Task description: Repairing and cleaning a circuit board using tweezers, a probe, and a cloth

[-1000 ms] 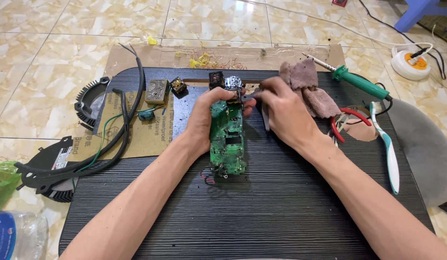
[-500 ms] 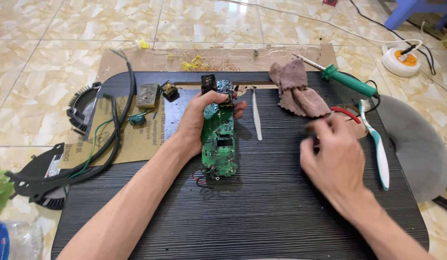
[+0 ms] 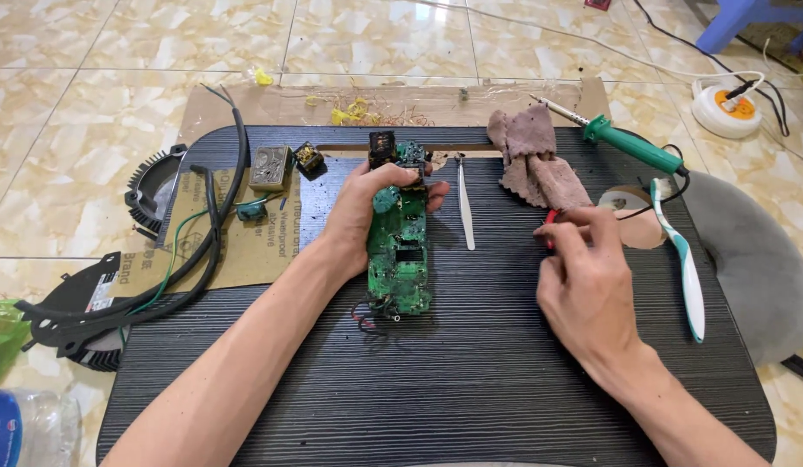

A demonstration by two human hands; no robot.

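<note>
On black table, L hand (image 3: 360, 207) fingers grip green PCB (image 3: 400, 251), long axis front-back.

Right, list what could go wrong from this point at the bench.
1. The soldering iron lies on the black table with its tip near the brown cloth; if hot, it might scorch it.
2. The right hand reaches at a red-handled tool near the iron's cord and could snag it.
3. The left hand grips only the top of the green circuit board, so it may pivot or slip.
</note>
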